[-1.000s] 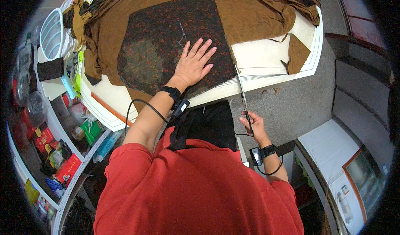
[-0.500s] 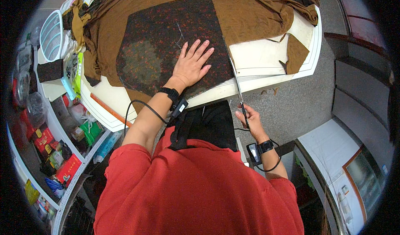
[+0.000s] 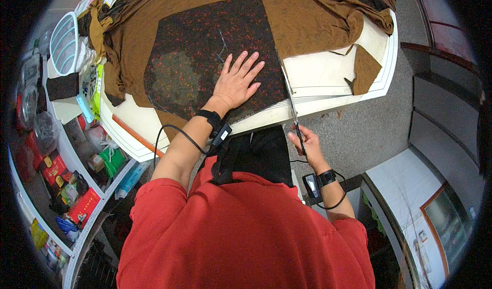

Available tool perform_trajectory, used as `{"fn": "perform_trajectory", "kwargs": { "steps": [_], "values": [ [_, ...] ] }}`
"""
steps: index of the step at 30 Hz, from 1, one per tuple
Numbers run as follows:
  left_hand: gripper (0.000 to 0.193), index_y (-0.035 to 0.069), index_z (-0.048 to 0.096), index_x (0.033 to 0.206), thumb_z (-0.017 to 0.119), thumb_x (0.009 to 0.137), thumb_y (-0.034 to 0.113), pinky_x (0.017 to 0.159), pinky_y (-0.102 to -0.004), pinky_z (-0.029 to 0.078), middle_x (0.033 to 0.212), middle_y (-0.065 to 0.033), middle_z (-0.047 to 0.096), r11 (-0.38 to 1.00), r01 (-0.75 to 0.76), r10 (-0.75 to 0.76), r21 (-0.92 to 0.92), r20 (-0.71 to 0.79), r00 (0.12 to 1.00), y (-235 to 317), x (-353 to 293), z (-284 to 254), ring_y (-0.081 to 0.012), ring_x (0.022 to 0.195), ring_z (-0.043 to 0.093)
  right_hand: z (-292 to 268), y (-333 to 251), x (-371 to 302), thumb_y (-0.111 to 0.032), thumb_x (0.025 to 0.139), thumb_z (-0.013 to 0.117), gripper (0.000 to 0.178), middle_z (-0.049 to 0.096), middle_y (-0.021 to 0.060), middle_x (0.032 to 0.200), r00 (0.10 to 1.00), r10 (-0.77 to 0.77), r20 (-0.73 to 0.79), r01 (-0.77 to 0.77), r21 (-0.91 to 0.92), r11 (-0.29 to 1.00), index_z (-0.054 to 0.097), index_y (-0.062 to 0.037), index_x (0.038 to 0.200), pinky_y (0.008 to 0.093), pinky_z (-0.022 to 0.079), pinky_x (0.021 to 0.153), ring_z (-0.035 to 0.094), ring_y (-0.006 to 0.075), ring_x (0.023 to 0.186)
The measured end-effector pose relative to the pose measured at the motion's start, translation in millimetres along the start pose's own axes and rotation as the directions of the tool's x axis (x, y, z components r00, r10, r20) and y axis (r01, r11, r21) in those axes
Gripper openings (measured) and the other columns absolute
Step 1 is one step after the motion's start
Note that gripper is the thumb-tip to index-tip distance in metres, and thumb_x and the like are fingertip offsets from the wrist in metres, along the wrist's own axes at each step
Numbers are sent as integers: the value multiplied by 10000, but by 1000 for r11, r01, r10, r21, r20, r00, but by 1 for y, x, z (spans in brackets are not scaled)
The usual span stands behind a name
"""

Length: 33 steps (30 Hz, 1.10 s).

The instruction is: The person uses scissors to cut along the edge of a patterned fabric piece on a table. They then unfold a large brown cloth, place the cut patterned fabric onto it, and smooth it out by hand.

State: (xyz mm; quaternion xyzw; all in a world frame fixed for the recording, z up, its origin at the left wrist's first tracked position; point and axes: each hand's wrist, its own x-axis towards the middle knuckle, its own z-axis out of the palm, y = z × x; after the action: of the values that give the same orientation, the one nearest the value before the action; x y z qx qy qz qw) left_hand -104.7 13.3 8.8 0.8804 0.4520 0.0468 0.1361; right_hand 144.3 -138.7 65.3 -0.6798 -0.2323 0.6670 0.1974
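A dark patterned cloth piece [image 3: 205,27] with red-orange flecks and a greenish patch lies on brown fabric [image 3: 307,30]. My left hand [image 3: 238,84] presses flat on its near part, fingers spread, holding nothing. Off the table's near edge, my right hand [image 3: 310,141] is closed round the dark handles of a pair of scissors [image 3: 294,109]. Their narrow blades point away from me along the right edge of the dark cloth. Whether the blades are apart is too fine to tell. A thin strip of brown fabric shows beside that edge.
The white table [image 3: 328,76] carries a loose brown scrap [image 3: 366,71] at right. At left are an orange-brown strip [image 3: 136,134], a white-and-blue basket [image 3: 64,43] and shelves [image 3: 97,196] of packages. A white cabinet [image 3: 397,178] stands at lower right.
The scissors' blades have shifted slightly along the dark cloth's right edge, and less blade shows over it. Both hands stay almost in place; the whole view has moved slightly.
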Motion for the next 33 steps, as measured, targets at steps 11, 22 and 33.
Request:
{"fn": "perform_trajectory", "kwargs": {
  "steps": [11,22,33],
  "values": [
    [587,220,367,1432,525,898,405,1146,-512,154,1525,-23,266,1000,4,-3,-18,34,999,0,1,-1,-261,1405,223,-2,2,8,-279,822,755,362,476,-92,579,999,34,5,-34,-9,999,644,-25,1054,196,266,413,384,9,460],
    [606,180,390,1418,559,873,386,1138,-511,175,1516,-31,291,998,11,-11,-54,3,1000,-2,0,-3,-267,1394,252,11,-22,24,-264,839,737,306,496,-65,564,1000,17,26,-16,-27,1000,643,-38,1022,202,270,373,384,23,415],
    [626,167,380,1424,568,871,393,1139,-519,165,1520,-38,278,997,18,-16,-77,33,999,-2,1,-2,-266,1410,217,27,-59,39,-281,834,740,340,515,-74,591,1000,-23,-14,24,57,998,646,-33,1048,183,268,403,395,13,453]
  ]
}}
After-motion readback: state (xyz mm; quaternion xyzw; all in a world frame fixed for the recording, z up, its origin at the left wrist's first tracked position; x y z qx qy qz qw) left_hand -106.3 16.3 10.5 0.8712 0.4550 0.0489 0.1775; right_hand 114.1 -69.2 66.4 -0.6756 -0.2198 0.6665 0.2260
